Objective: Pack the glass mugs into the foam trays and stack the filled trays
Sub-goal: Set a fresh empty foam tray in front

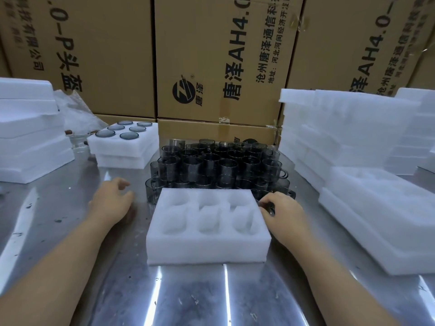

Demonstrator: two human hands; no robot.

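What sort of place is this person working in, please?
Likely a packing area in a warehouse or factory: stacked cardboard cartons behind a metal table, piles of foam trays, and massed glass mugs.

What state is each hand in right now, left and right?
Left hand: open, holds nothing.
Right hand: fingers curled beside the foam tray; grip cannot be told.
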